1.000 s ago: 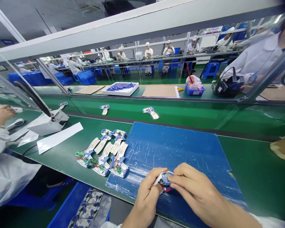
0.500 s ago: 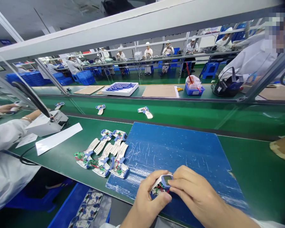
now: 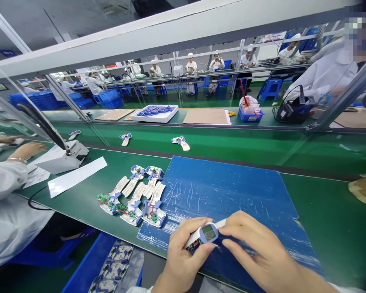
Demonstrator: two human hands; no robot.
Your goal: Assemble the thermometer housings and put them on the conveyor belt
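Note:
Over the front of the blue mat, my left hand (image 3: pixel 183 252) grips a partly assembled handheld thermometer (image 3: pixel 209 232) between thumb and fingers. It has a white shell, a blue bezel and a grey screen that faces up; wires and circuit parts show at its open side. A white part (image 3: pixel 221 223) sticks out to its right. My right hand (image 3: pixel 256 248) is close by, index fingertip at that edge, with thumb and index finger apart. Several open thermometer halves (image 3: pixel 154 207) with green boards and red wires lie to the left.
The scratched blue mat (image 3: pixel 225 187) covers part of the green bench. Several thermometer halves (image 3: pixel 180 142) lie on the green belt beyond. A blue bin (image 3: pixel 88 260) of units stands below left. A co-worker's hand (image 3: pixel 27 150) is at the left near a grey-white device (image 3: pixel 64 156).
The thermometer has turned so its screen faces up towards me. My right thumb has moved away from it. The halves on the belt have shifted left, and the co-worker's hand has moved.

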